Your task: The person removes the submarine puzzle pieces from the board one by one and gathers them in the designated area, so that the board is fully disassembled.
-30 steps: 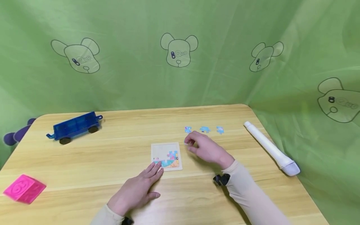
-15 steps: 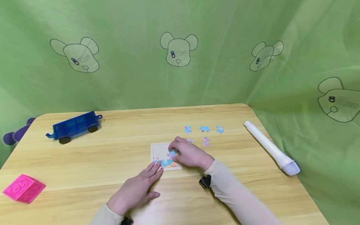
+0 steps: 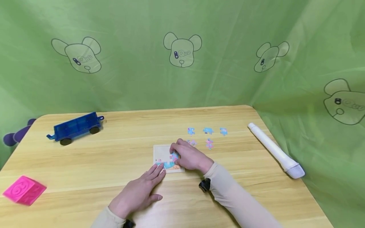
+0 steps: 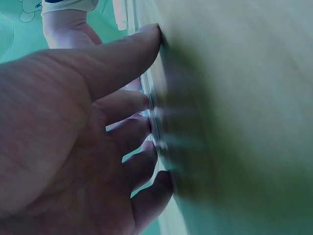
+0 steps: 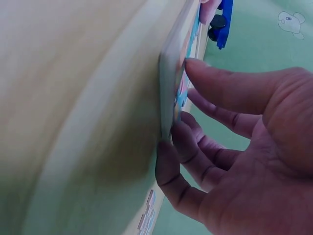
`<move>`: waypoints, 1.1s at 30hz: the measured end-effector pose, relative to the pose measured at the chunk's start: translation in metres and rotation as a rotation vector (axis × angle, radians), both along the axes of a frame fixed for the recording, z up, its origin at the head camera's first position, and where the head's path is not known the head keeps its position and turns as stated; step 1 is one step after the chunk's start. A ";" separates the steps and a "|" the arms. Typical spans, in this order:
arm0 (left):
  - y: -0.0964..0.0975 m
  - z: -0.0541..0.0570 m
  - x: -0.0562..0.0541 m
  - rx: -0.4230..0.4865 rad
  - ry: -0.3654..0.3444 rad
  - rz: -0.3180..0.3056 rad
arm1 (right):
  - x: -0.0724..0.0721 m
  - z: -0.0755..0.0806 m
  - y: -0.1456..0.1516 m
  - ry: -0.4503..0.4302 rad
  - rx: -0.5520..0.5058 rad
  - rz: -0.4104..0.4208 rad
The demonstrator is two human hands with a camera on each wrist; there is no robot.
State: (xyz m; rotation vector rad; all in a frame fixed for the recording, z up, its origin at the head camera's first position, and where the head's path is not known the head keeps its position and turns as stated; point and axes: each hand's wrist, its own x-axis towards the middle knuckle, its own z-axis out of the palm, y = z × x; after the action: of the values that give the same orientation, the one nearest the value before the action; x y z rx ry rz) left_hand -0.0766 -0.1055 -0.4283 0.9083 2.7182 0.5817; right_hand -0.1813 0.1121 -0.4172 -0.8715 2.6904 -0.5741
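A small square jigsaw puzzle board [image 3: 161, 151] with a pale frame lies in the middle of the table. Blue, pink and orange pieces fill its lower and right parts. My left hand [image 3: 140, 192] lies flat with straight fingers, its fingertips on the board's lower left edge. Over the board's right side, my right hand [image 3: 190, 155] has thumb and index finger bent around a blue-and-pink puzzle piece [image 3: 174, 156]. The right wrist view shows its thumb on the puzzle face and the little finger beside the board's edge [image 5: 167, 93].
Several loose puzzle pieces [image 3: 208, 130] lie beyond the right hand. A blue toy wagon [image 3: 77, 126] stands at the back left, a pink cube [image 3: 25, 190] at the front left. On the right lies a white microphone [image 3: 275, 150]. A green curtain [image 3: 137, 85] hangs behind the wooden table [image 3: 119, 158].
My right hand has moved left and toward me, from the loose pieces onto the board's right side, uncovering two pieces. The left hand has stayed on the board's edge.
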 end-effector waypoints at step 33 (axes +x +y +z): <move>0.002 -0.002 0.001 0.012 0.010 0.002 | -0.010 0.017 0.017 -0.047 -0.200 0.062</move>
State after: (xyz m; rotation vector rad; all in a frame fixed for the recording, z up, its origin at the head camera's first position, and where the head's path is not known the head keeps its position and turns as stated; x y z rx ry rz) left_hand -0.0760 -0.1039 -0.4303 0.9131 2.7278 0.5958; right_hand -0.1914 0.1287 -0.4001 -0.9745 2.5861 -0.8494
